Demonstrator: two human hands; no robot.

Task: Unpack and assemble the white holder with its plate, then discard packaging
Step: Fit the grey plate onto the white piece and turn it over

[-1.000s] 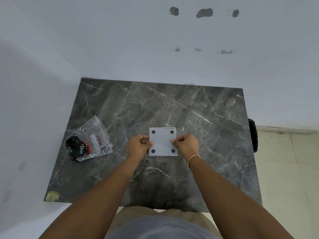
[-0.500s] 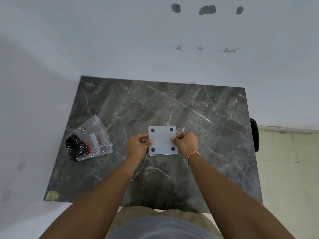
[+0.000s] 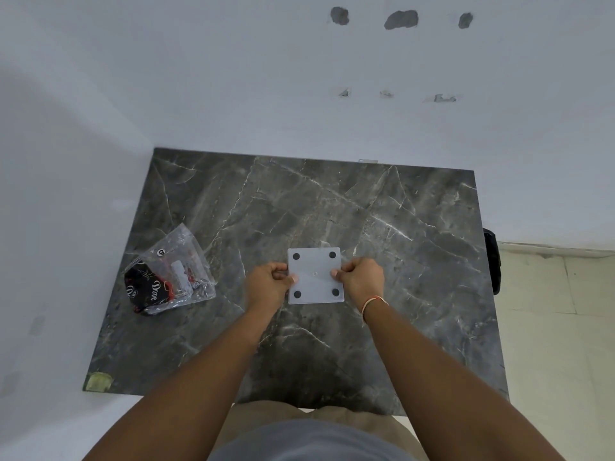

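White square plate (image 3: pixel 315 276) with four dark round pads at its corners sits at the centre of the dark marble surface (image 3: pixel 399 227), and we grip it on both sides: our left hand (image 3: pixel 268 284) pinches its 9 o'clock edge, our right hand (image 3: pixel 361 281) its 3 o'clock edge. At 9 o'clock of the plate, well apart, lies a clear plastic bag (image 3: pixel 169 272) with contents.

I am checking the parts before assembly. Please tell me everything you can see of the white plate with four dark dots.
The plate is a thin, flat, rounded-corner square, white and smooth, probably plastic. One dark round dot sits near each corner, and a tiny mark at the centre. It faces up over the dark marble table. The left hand pinches its left edge, the right hand its right edge. Whether it rests on the table is unclear.
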